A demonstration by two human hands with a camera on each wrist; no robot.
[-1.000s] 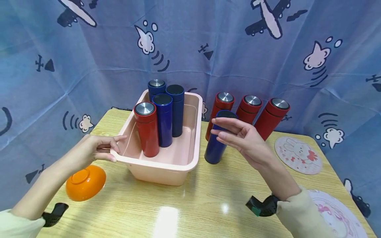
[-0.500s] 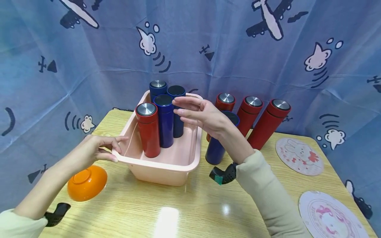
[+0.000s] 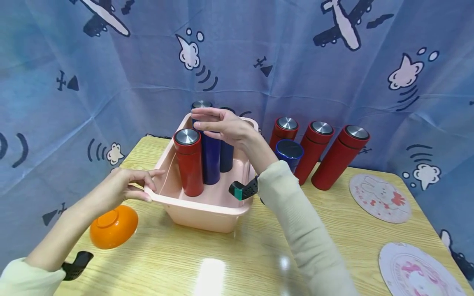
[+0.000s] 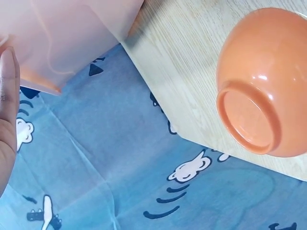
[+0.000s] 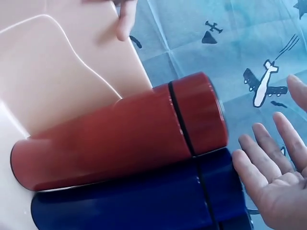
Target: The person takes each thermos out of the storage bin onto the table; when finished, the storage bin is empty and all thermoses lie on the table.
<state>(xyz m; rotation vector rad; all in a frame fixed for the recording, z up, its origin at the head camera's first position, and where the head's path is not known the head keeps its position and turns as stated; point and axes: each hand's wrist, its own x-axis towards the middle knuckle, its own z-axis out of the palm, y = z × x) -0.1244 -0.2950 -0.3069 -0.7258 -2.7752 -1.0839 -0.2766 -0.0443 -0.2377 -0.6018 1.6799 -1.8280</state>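
On the left, my left hand point(image 3: 127, 185) pinches the near-left corner of a pale pink plastic tub point(image 3: 200, 209). Inside the tub stand a red thermos flask point(image 3: 189, 168) with a silver lid, a blue thermos flask point(image 3: 212, 164) and darker blue ones behind. Over the blue flasks hovers my right hand point(image 3: 226, 125), fingers extended, hiding their tops and holding nothing. In the right wrist view its fingers point(image 5: 252, 170) lie beside the lid end of the blue flask point(image 5: 134, 201); contact is unclear. The red flask point(image 5: 110, 134) lies alongside that one.
Right of the tub stand another blue flask point(image 3: 290, 152), partly behind my right arm, and red flasks point(image 3: 338, 158). An upturned orange bowl point(image 3: 115, 228) is below my left hand. Two round mats, a rabbit one point(image 3: 381, 199) and a pink-patterned one point(image 3: 418, 271), lie at right.
My right hand has moved left from beside the blue flask on the table to above the flasks in the tub. My left hand keeps its grip on the rim. The flasks stay in place.
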